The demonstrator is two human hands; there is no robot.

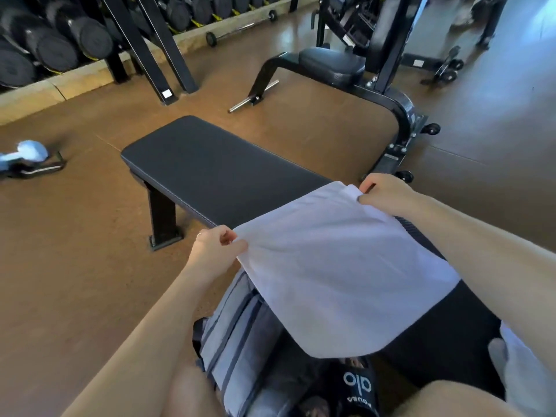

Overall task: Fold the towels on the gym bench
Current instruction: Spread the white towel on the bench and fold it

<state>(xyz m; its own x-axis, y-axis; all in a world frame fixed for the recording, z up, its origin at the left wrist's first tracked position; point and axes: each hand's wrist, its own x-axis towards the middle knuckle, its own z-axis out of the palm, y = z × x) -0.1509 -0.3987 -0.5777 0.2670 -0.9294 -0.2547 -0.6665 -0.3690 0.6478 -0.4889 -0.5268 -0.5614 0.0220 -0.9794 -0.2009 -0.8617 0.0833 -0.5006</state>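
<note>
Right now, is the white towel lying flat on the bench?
No, both hands, left hand and right hand, hold the white towel up by its corners.

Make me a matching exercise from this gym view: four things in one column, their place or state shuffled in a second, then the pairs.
Things:
1. white towel
2. bench
3. dumbbell
4. grey bag

Places or states:
A. on the floor, far left
B. held up by two corners
C. black pad, bare at its far end
D. below the towel, near the person's legs

Pairs: 1-B, 2-C, 3-A, 4-D. The left hand and right hand pinch the corners.
</note>
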